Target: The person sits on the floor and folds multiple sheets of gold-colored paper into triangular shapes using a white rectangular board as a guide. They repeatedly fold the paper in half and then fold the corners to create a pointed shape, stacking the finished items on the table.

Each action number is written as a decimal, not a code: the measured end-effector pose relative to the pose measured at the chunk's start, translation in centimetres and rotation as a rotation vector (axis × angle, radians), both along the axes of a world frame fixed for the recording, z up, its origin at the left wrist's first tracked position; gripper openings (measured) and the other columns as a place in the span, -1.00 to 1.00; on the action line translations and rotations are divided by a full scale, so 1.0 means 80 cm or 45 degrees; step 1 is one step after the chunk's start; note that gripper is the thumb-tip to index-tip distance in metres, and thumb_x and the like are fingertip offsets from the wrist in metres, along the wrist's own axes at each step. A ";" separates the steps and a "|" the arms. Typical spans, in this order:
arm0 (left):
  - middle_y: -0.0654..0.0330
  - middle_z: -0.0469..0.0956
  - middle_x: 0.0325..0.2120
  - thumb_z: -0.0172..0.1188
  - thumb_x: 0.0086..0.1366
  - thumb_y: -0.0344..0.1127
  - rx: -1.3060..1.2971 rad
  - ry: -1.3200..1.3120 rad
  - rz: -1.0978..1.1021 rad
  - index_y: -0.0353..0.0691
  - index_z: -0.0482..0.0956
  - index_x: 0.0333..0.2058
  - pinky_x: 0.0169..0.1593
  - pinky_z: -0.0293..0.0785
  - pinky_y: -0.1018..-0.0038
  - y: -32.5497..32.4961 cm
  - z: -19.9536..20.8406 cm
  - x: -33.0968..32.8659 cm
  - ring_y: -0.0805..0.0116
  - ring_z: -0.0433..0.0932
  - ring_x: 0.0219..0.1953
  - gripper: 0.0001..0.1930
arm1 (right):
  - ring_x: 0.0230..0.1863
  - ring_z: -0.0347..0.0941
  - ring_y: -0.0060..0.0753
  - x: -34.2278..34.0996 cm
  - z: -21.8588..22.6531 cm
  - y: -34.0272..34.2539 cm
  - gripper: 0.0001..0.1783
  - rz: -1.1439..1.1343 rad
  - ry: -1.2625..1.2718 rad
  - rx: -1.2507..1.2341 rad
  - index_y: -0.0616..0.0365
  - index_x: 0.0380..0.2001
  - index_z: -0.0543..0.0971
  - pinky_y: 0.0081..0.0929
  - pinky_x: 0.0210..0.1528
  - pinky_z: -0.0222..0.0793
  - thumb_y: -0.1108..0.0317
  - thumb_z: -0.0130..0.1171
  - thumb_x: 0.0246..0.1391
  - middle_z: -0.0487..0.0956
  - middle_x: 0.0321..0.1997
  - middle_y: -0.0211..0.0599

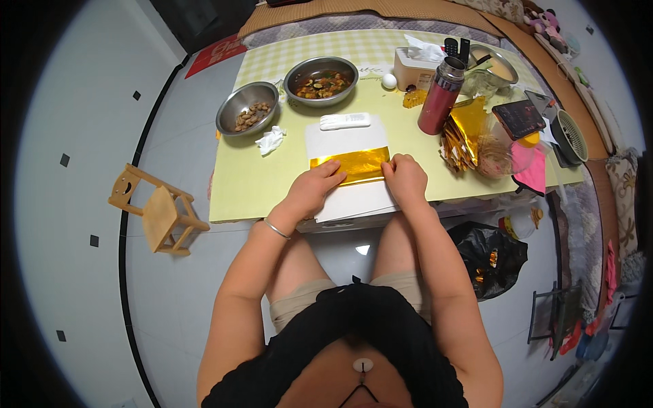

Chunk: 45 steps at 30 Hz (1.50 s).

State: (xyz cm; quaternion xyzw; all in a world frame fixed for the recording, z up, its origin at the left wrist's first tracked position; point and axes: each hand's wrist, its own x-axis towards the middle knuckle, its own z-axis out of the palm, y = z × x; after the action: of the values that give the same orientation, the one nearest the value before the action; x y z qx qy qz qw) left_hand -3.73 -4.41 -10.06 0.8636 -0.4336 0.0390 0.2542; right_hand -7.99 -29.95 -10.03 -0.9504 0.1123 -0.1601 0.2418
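Observation:
A sheet of shiny gold foil paper (362, 163) lies folded into a wide strip across white boards or sheets (360, 203) at the table's near edge. My left hand (314, 188) is closed over its left end, fingers and thumb pressed together on the foil. At the opposite end, my right hand (406, 179) grips the edge with curled fingers; the fingertips are partly hidden. Just beyond the foil rests a white oblong object (345, 121), too small to name. More gold foil pieces (464, 139) stand in a bundle to the right.
Two metal bowls holding food, one near (247, 109) and one farther (321, 81), stand at the left. A crumpled tissue (271, 141) lies nearby. On the right are a red thermos (442, 96), a phone (519, 120) and a tissue box (413, 70). A wooden chair (161, 211) stands left.

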 end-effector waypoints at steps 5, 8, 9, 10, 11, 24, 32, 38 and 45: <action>-0.15 0.31 0.32 0.20 0.31 0.09 0.200 -0.120 -0.125 -0.06 0.49 0.24 0.37 0.24 0.06 -0.004 0.024 -0.009 -0.30 0.28 0.33 -0.40 | -0.30 0.58 -0.01 -0.001 -0.001 -0.002 -0.73 -0.002 0.013 -0.004 0.13 -0.43 0.60 -0.10 -0.24 0.50 0.15 0.27 0.13 0.60 -0.35 -0.14; -0.15 0.24 0.36 0.15 0.30 0.24 0.300 -0.181 -0.145 -0.02 0.41 0.31 0.41 0.15 0.01 -0.004 0.022 -0.013 -0.36 0.19 0.37 -0.29 | -0.25 0.58 0.00 -0.002 0.003 -0.002 -0.75 0.005 0.052 0.000 0.16 -0.31 0.59 -0.12 -0.20 0.50 0.19 0.25 0.13 0.60 -0.26 -0.11; -0.15 0.23 0.37 0.13 0.30 0.28 0.320 -0.188 -0.146 0.00 0.38 0.33 0.42 0.12 -0.01 -0.003 0.021 -0.014 -0.38 0.16 0.38 -0.26 | -0.18 0.57 0.00 -0.004 0.008 -0.002 -0.75 -0.001 0.080 0.019 0.17 -0.23 0.59 -0.12 -0.15 0.50 0.22 0.24 0.13 0.60 -0.19 -0.09; -0.14 0.22 0.38 0.13 0.29 0.29 0.333 -0.187 -0.151 0.00 0.37 0.34 0.42 0.11 0.00 -0.003 0.020 -0.013 -0.37 0.15 0.39 -0.24 | -0.12 0.57 0.00 -0.005 0.011 -0.002 -0.72 -0.012 0.111 0.038 0.18 -0.16 0.59 -0.13 -0.10 0.49 0.25 0.23 0.13 0.60 -0.13 -0.07; -0.13 0.22 0.38 0.12 0.29 0.31 0.347 -0.186 -0.156 0.00 0.36 0.35 0.42 0.10 0.00 -0.002 0.020 -0.013 -0.36 0.13 0.40 -0.23 | -0.03 0.53 0.01 -0.007 0.010 -0.001 -0.67 0.016 -0.051 -0.093 0.19 -0.07 0.56 -0.11 -0.02 0.45 0.27 0.22 0.13 0.58 -0.03 -0.06; 0.03 0.16 0.44 0.09 0.32 0.28 0.416 -0.127 0.033 -0.06 0.28 0.39 0.45 -0.16 -0.20 0.068 0.012 -0.022 -0.02 0.03 0.50 -0.20 | 0.57 -0.03 0.08 -0.064 -0.008 -0.014 -0.09 0.613 0.154 -0.266 0.37 0.37 0.24 -0.06 0.55 -0.13 -0.16 0.13 0.22 0.11 0.52 0.19; 0.01 0.59 -0.20 0.45 0.04 -0.33 -0.167 -0.069 0.470 -0.33 0.60 -0.06 0.06 0.48 0.25 0.026 0.006 0.045 0.04 0.55 -0.09 -0.54 | -0.42 0.60 -0.23 -0.007 0.005 -0.019 -0.63 0.321 -0.224 0.778 0.43 0.08 0.50 -0.37 -0.27 0.59 0.49 0.08 0.23 0.63 -0.30 -0.03; 0.23 0.53 -0.54 0.50 -0.09 -0.48 -0.082 0.449 0.644 -0.32 0.60 -0.37 -0.27 0.49 0.44 0.016 0.006 0.080 0.38 0.50 -0.45 -0.71 | -0.51 0.56 -0.49 0.020 -0.015 -0.015 -0.46 0.178 0.172 1.361 0.47 0.31 0.25 -0.60 -0.50 0.52 0.54 0.01 0.29 0.59 -0.39 -0.18; 0.24 0.60 -0.50 0.35 0.07 -0.62 -0.821 0.643 0.630 -0.32 0.60 -0.42 -0.40 0.46 0.57 0.017 -0.018 0.052 0.48 0.50 -0.51 -0.88 | -0.51 0.57 -0.44 0.022 -0.022 -0.021 -0.40 0.185 0.183 1.573 0.44 0.35 0.19 -0.60 -0.49 0.54 0.54 0.04 0.29 0.59 -0.38 -0.15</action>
State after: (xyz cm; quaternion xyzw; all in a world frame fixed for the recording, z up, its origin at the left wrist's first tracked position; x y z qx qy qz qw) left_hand 0.45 -3.02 -11.50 0.8005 -0.1054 0.0196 0.5897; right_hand -6.21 -31.66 -11.76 -0.6487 0.1353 0.0155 0.7487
